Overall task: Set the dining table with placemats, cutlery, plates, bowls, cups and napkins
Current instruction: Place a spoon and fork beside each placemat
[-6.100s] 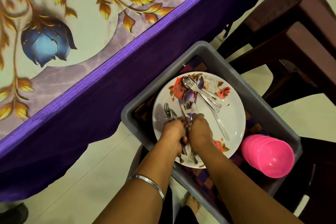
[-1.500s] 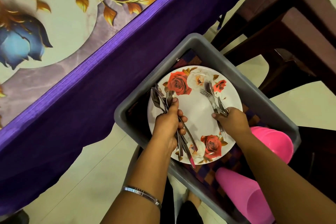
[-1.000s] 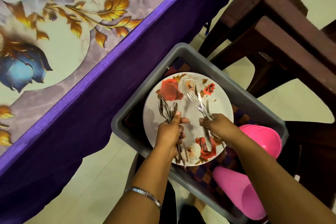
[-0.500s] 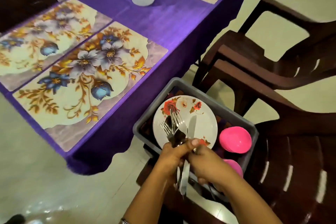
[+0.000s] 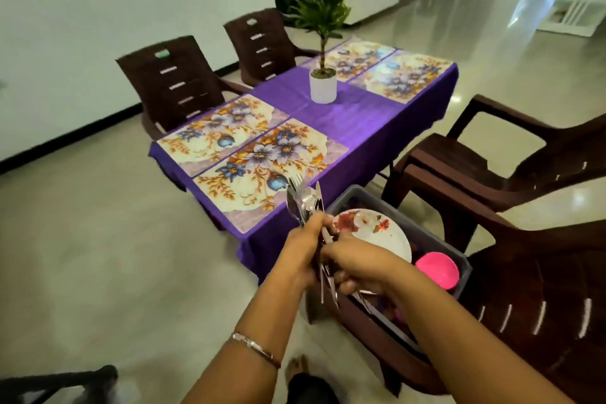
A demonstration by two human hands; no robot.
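My left hand [image 5: 303, 251] grips a bundle of steel cutlery [image 5: 304, 202], forks, spoons and a knife pointing up. My right hand [image 5: 355, 264] curls round the handles of the same bundle from the right. Both hands are above the near end of a grey tub [image 5: 439, 241] that stands on a brown chair. In the tub lie a white rose-patterned plate [image 5: 382, 233] and pink cups [image 5: 437, 270]. On the purple-clothed table [image 5: 347, 115] lie several floral placemats, the nearest placemat [image 5: 259, 170] just beyond the cutlery.
A potted plant in a white pot [image 5: 323, 87] stands mid-table. Brown plastic chairs stand around: two chairs [image 5: 173, 82] on the far side, one armchair [image 5: 511, 157] to the right, another chair [image 5: 541, 298] under the tub. Pale tiled floor [image 5: 98, 239] spreads to the left.
The cutlery went from the plate into my hands and has been lifted clear of the tub. My view has risen from the tub to the whole table and room.
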